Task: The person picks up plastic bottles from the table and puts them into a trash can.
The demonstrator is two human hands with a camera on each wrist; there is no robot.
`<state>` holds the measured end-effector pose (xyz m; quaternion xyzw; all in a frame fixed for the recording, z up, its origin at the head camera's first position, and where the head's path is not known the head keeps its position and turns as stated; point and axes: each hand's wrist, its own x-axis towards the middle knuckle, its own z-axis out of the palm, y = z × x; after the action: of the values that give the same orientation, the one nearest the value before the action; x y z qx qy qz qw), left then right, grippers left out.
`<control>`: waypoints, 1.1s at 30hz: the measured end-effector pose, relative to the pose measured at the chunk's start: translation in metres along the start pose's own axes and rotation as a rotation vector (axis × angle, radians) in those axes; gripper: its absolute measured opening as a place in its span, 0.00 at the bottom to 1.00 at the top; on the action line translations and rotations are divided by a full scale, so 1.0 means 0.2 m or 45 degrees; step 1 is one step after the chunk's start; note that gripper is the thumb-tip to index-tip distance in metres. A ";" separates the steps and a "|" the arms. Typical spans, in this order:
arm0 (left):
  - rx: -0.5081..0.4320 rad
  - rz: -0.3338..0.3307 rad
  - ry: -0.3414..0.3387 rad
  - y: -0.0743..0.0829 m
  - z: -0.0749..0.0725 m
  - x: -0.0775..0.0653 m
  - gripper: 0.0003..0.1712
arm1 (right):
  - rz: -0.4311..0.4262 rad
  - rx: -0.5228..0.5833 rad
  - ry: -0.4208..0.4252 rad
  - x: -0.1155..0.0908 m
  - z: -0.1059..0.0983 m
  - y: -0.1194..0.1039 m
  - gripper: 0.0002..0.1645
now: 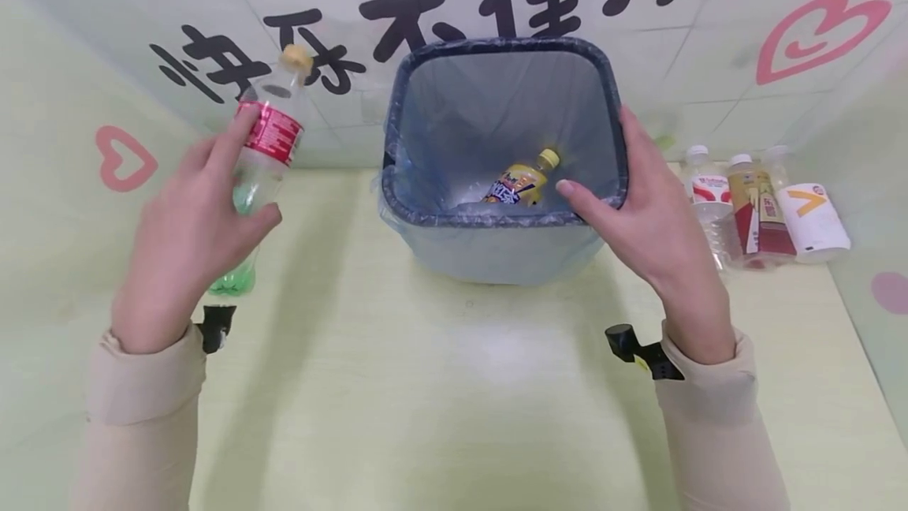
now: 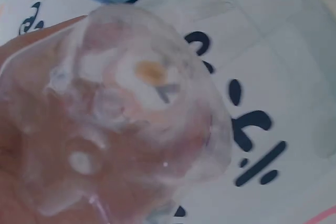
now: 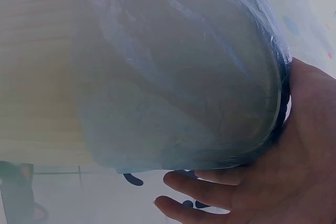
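Observation:
My left hand (image 1: pixel 187 215) holds a clear plastic bottle (image 1: pixel 269 132) with a red label, a yellow-orange cap and a greenish lower part. It is tilted, cap up, left of the trash bin. In the left wrist view the bottle's clear base (image 2: pixel 121 114) fills much of the picture. At the right side of the trash bin (image 1: pixel 496 221), my right hand (image 1: pixel 656 219) holds the dark rim, thumb over the inside and fingers along the outside (image 3: pixel 210 190). A translucent bluish bag lines the bin. Inside lies a bottle with a yellow cap and yellow label (image 1: pixel 518 182).
Right of the bin, close to the wall, several bottles stand or lean together: one with a red-and-white label (image 1: pixel 709 195), one brownish-red (image 1: pixel 759 211) and one white-labelled (image 1: pixel 812 215). A pale wall with black characters (image 1: pixel 404 22) rises behind the light table (image 1: pixel 461 393).

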<state>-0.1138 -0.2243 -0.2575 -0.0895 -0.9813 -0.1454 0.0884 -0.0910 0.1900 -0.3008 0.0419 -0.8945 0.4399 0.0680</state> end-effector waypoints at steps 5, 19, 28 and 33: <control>0.013 0.125 0.068 0.15 -0.07 0.02 0.56 | 0.028 -0.006 -0.003 -0.01 -0.01 -0.01 0.52; 0.061 0.307 0.158 0.34 -0.12 0.04 0.54 | 0.203 -0.013 -0.148 0.01 -0.02 -0.01 0.54; 0.086 0.293 0.099 0.39 -0.15 0.05 0.54 | 0.114 -0.053 -0.126 0.01 -0.03 0.00 0.57; 0.108 0.316 0.084 0.43 -0.16 0.06 0.53 | 0.139 -0.077 -0.160 0.01 -0.03 -0.02 0.55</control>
<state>-0.1034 -0.1516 -0.2009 -0.2015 -0.9645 -0.0945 0.1418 -0.0919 0.1929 -0.2941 0.0186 -0.9109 0.4121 -0.0112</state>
